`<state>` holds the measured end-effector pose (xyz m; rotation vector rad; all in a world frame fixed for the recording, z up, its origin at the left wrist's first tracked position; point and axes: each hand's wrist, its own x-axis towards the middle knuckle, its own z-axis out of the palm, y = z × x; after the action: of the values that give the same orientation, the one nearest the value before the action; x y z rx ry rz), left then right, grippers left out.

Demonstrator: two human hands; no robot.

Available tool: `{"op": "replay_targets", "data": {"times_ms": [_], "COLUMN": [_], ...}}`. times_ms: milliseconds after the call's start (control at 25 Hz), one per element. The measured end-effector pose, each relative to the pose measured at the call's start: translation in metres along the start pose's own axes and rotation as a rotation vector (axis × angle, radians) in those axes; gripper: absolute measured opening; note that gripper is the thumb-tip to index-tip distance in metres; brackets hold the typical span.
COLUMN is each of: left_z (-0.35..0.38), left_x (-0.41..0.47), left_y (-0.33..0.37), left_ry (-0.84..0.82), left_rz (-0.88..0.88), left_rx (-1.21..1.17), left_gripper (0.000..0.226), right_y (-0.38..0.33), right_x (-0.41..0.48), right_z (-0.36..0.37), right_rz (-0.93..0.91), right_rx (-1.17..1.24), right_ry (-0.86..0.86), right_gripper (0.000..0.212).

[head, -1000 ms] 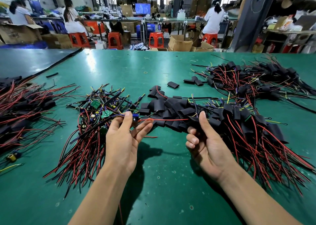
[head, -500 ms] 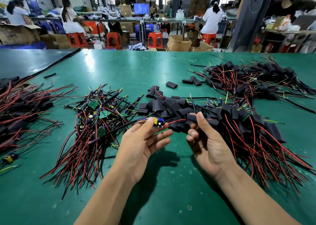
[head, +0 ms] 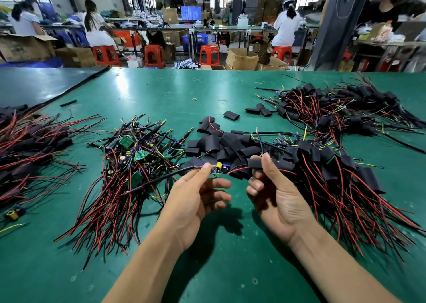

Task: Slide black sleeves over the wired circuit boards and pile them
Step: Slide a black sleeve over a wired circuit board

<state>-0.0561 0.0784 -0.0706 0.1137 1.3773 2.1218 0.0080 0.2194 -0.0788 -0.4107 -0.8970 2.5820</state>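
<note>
left hand (head: 196, 196) pinches circuit board (head: 220, 167); right hand (head: 274, 196) pinches sleeve (head: 255, 163).

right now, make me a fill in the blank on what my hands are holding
The right hand holds a sleeve coloured ____.
The left hand pinches a circuit board with ____ sleeve over it.
The wire running from the circuit board to the sleeve is ____.
The table is ____.
Missing: black; no; red; green.
</note>
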Motion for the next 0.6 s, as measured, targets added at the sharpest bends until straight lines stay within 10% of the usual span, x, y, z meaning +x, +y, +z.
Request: {"op": "replay_targets", "data": {"times_ms": [600], "left_z": [0.012], "left_x": [-0.004], "left_y": [-0.006], "left_ry": [0.011], "left_rz": [-0.008], "left_rx": [-0.115], "left_gripper": [0.026], "right_y": [0.012], "right_x": [-0.006], "right_z": [0.002], "right_rz": [-0.025], "right_rx": [-0.104], "right_ry": [-0.119], "right_gripper": [0.063]}}
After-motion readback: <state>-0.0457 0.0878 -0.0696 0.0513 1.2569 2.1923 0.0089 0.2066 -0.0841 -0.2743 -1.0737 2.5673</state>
